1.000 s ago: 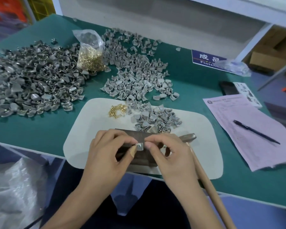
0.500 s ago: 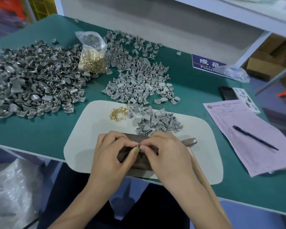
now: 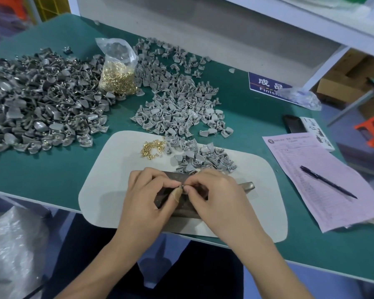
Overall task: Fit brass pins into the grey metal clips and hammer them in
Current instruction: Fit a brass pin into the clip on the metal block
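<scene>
Here the small grey clip (image 3: 182, 187) is pinched between the curled fingers of the left hand (image 3: 148, 198) and right hand (image 3: 216, 196), above the dark metal block (image 3: 177, 207). It sits on a white mat (image 3: 108, 190) on the green worktop (image 3: 41, 173), under a white shelf (image 3: 311, 22). Since a second ago the fingertips have closed in, nearly hiding the clip.

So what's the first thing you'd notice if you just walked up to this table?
Probably the huge heap of dark grey metal clips spread over the far left of the green table, with a clear plastic bag of shiny brass pins standing at its edge. Then the two hands, left and right, pinching something tiny together over a dark metal block on the white mat.
</scene>
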